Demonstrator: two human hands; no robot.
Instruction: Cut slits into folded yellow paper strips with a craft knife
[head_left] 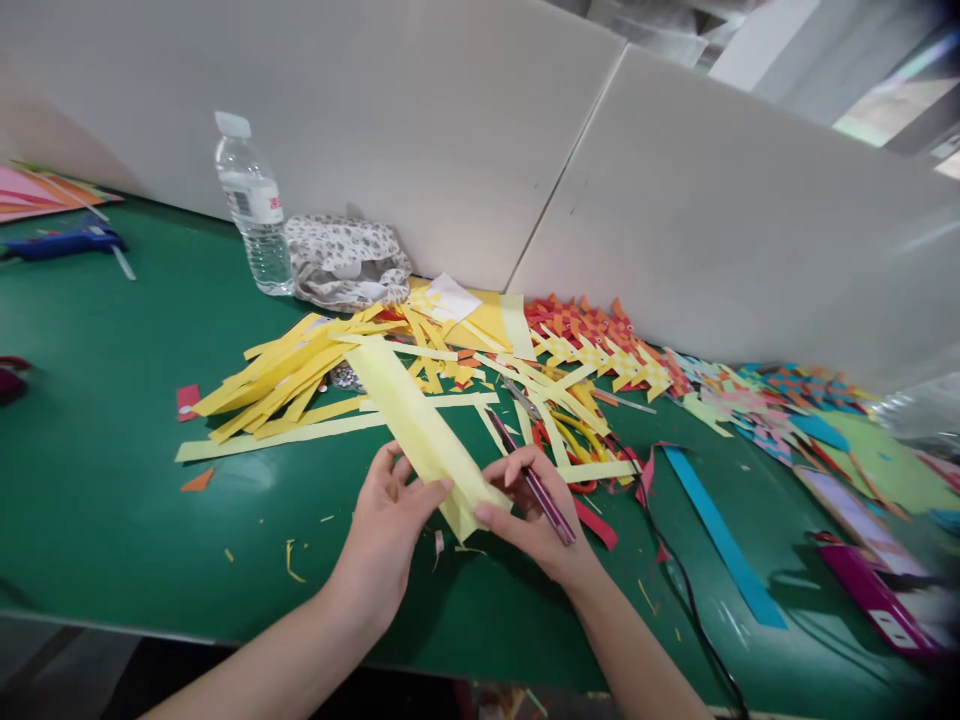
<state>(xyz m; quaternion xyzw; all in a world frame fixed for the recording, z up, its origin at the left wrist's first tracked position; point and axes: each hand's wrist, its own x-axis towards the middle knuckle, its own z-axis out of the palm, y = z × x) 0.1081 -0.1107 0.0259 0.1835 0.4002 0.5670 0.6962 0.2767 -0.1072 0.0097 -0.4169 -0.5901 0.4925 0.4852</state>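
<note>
Fingers (433,491) of the left hand (384,540) and right hand (534,525) are closed on the folded yellow paper (416,420) at lower centre; a slim purple tool (541,494) is also held by the right hand. The paper is angled over the green counter (112,450).

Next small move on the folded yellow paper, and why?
Likely slide the left hand up the long folded pale-yellow paper strip to flatten its crease: both hands pinch only its near end, and the right hand also grips a slim purple pen-like tool, so it is less free.

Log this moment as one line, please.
left hand: grips folded yellow paper | right hand: grips paper end plus slim purple tool | surface: green table
</note>
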